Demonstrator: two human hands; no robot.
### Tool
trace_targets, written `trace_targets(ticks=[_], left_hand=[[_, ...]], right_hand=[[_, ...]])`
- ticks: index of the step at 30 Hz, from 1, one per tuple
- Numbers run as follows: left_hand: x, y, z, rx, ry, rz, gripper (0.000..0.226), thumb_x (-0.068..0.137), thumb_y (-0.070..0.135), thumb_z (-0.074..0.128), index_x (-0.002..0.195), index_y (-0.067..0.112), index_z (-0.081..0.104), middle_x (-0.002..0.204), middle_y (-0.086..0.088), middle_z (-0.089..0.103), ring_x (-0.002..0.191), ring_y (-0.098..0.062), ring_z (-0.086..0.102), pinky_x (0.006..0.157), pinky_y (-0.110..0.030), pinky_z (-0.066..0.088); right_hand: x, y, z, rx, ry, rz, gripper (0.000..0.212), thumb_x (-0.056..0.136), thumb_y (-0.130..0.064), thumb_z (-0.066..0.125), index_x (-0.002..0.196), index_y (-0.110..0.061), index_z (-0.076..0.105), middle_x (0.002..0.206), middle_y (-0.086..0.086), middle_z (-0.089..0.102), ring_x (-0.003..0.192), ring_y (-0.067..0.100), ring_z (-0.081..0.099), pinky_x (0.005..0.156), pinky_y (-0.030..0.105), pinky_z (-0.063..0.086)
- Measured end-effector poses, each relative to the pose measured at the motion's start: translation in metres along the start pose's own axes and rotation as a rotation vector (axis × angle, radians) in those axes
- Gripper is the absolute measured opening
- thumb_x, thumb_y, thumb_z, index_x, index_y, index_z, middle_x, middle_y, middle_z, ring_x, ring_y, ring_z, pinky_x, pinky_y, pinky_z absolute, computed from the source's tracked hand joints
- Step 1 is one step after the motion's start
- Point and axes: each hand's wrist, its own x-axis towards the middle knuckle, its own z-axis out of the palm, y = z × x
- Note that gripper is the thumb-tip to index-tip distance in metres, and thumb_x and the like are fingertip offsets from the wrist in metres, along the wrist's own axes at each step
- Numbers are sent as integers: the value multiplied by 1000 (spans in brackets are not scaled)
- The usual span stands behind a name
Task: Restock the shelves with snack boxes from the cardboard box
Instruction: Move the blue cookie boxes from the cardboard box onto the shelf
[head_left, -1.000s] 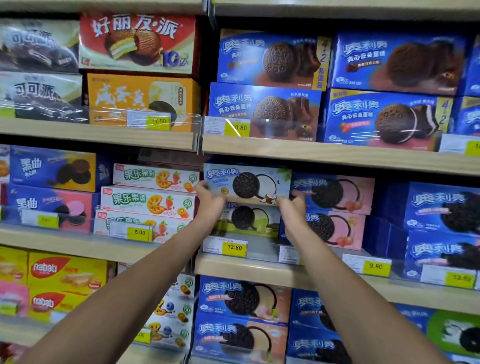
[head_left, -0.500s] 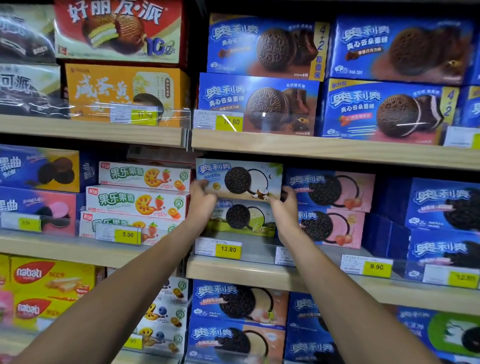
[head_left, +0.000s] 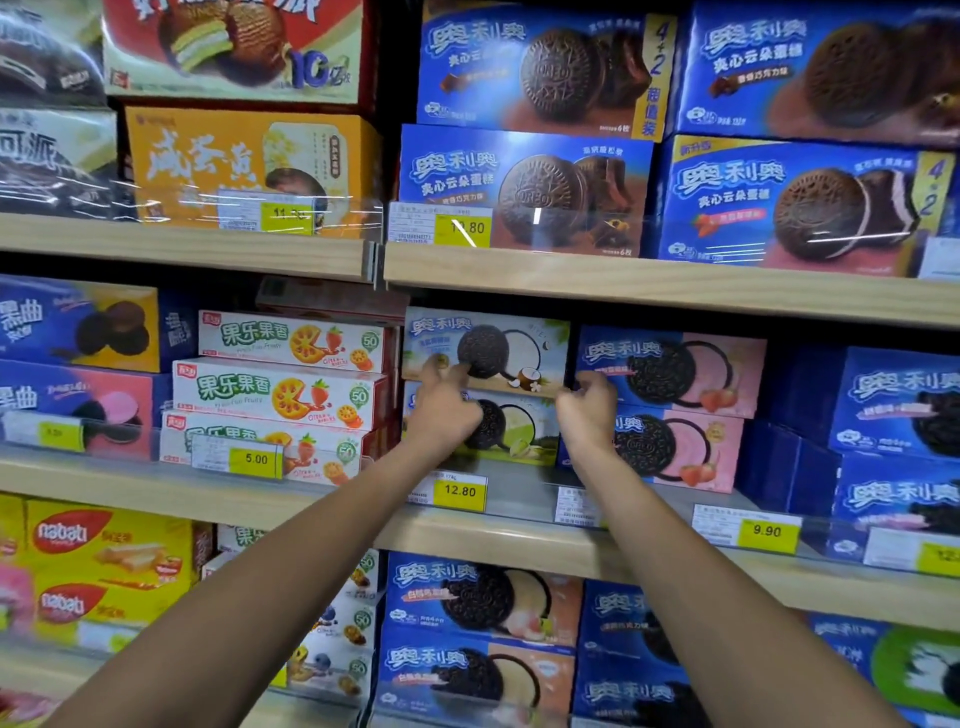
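A coconut Oreo box (head_left: 511, 340) lies on the middle shelf, stacked on a lime-green Oreo box (head_left: 524, 434). My left hand (head_left: 441, 410) is in front of the stack, fingers apart, with the fingertips touching the lower front of the coconut box. My right hand (head_left: 587, 413) is at the lower right corner of that box, its fingers loosely curled and holding nothing. Both hands partly hide the green box. No cardboard box is in view.
Pink strawberry Oreo boxes (head_left: 675, 369) sit right beside the stack, and white fruit-biscuit boxes (head_left: 280, 389) are to its left. The wooden shelf edge (head_left: 519, 535) carries a 12.80 price tag (head_left: 460, 491). The shelf above (head_left: 623, 286) hangs low over the stack.
Both hands were gripping the sides of the coconut box; they have come off its sides and dropped slightly lower. The box sits further in on the stack. The view has moved closer.
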Motion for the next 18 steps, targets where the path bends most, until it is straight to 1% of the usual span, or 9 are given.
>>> trace_targets(ticks=[1, 2, 3, 4, 7, 9, 12, 15, 18], left_hand=[[-3, 2, 3, 41, 12, 14, 60, 83, 5, 49, 139, 21, 38, 153, -8, 4, 138, -38, 21, 110, -41, 29], [-6, 4, 6, 80, 2, 31, 60, 83, 7, 50, 139, 24, 38, 152, -9, 6, 137, -39, 19, 110, -43, 27], [-7, 6, 9, 116, -23, 48, 60, 83, 9, 49, 140, 27, 37, 151, -9, 6, 137, -40, 17, 110, -45, 26], [-7, 9, 12, 151, -56, 62, 60, 84, 10, 49, 140, 28, 36, 151, -10, 6, 136, -40, 15, 111, -45, 25], [-6, 19, 25, 215, -107, 89, 58, 85, 12, 47, 140, 26, 36, 152, -12, 4, 135, -40, 16, 112, -42, 24], [-6, 25, 33, 234, -153, 76, 59, 85, 13, 47, 142, 25, 34, 154, -11, -1, 137, -41, 14, 112, -43, 24], [-6, 34, 45, 324, -221, 57, 60, 85, 15, 47, 142, 21, 29, 154, -11, -9, 137, -44, 13, 110, -46, 25], [-6, 35, 49, 343, -236, 45, 63, 85, 17, 47, 144, 20, 25, 155, -10, -12, 138, -43, 12, 111, -46, 23], [-8, 34, 46, 354, -235, 51, 65, 86, 19, 49, 146, 19, 23, 156, -9, -12, 140, -41, 10, 112, -46, 22]], right_hand=[[1, 0, -4, -18, 36, -4, 40, 87, -3, 52, 127, -2, 48, 135, 17, 37, 115, 31, 49, 95, 30, 41], [3, 2, -8, -35, 69, -7, 40, 86, -3, 51, 126, -1, 48, 136, 17, 33, 117, 34, 48, 98, 37, 43], [6, 4, -13, -58, 97, -9, 40, 85, -3, 50, 125, -1, 48, 136, 17, 31, 118, 36, 46, 98, 44, 45], [9, 7, -18, -93, 116, -1, 41, 84, -2, 49, 125, -1, 47, 136, 17, 30, 121, 38, 43, 97, 48, 45], [14, 11, -36, -233, 149, 47, 45, 82, -1, 48, 127, -2, 47, 141, 16, 26, 130, 37, 29, 100, 43, 38], [14, 12, -45, -314, 146, 58, 47, 81, -1, 48, 128, -5, 47, 142, 17, 24, 131, 37, 24, 101, 43, 35], [14, 14, -52, -391, 97, 51, 52, 81, -2, 49, 132, -10, 44, 144, 16, 20, 131, 36, 22, 101, 42, 35], [11, 15, -52, -420, -3, 40, 59, 81, -3, 48, 138, -14, 38, 148, 12, 14, 133, 35, 19, 104, 40, 32], [9, 15, -51, -413, -42, 28, 56, 80, -5, 48, 134, -17, 43, 149, 9, 14, 134, 34, 19, 106, 40, 30]])
